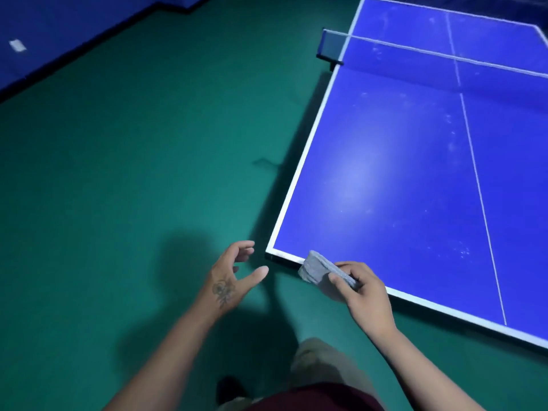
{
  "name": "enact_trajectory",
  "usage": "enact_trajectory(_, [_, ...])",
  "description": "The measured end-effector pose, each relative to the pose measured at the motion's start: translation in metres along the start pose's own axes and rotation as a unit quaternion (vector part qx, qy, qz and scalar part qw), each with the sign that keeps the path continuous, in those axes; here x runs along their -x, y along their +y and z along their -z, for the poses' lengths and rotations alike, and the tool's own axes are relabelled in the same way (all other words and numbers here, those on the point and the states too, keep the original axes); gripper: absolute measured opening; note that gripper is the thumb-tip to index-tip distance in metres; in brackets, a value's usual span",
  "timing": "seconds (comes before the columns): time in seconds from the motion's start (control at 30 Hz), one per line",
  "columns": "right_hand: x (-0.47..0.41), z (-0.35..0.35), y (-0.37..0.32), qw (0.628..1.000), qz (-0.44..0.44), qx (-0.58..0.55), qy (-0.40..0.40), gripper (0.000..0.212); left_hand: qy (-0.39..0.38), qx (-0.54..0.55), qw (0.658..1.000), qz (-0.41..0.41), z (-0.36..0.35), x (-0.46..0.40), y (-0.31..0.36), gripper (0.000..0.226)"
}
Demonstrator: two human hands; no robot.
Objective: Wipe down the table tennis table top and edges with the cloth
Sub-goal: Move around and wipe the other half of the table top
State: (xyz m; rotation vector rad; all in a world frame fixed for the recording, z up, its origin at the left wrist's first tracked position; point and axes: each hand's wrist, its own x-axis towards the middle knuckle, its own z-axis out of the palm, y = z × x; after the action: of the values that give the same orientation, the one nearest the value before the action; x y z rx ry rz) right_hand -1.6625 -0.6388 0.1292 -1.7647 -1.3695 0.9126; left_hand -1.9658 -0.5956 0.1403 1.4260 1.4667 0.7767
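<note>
Blue table tennis table [400, 173], white-edged with a white centre line, stretching away toward the upper right, top showing pale smudges and specks. Grey folded cloth [318, 266] lying over the near edge close to the near left corner, tilted, being pinched at its right end by the right hand [360, 292].

The blue table tennis table [415, 173] fills the right of the frame. My right hand [363, 292] holds the folded grey cloth [318, 268] at its lower-left corner; my left hand [234, 274] is left of it, over the green floor [133, 173].
</note>
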Motion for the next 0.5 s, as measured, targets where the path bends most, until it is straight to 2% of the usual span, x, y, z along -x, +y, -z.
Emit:
enact_trajectory(0.2, [-0.038, -0.027, -0.024, 0.997, -0.053, 0.008, 0.060, 0.011, -0.101, -0.015, 0.994, -0.035, 0.023, -0.104, 0.010, 0.055])
enact_trajectory(0.37, [-0.108, -0.049, -0.023, 0.992, -0.087, -0.020, 0.091, 0.011, -0.161, -0.046, 0.984, -0.054, 0.021, -0.202, 0.022, 0.068])
enact_trajectory(0.5, [-0.173, -0.066, -0.029, 0.981, -0.130, -0.061, 0.128, 0.013, -0.219, -0.082, 0.971, -0.048, 0.030, -0.273, 0.035, 0.060])
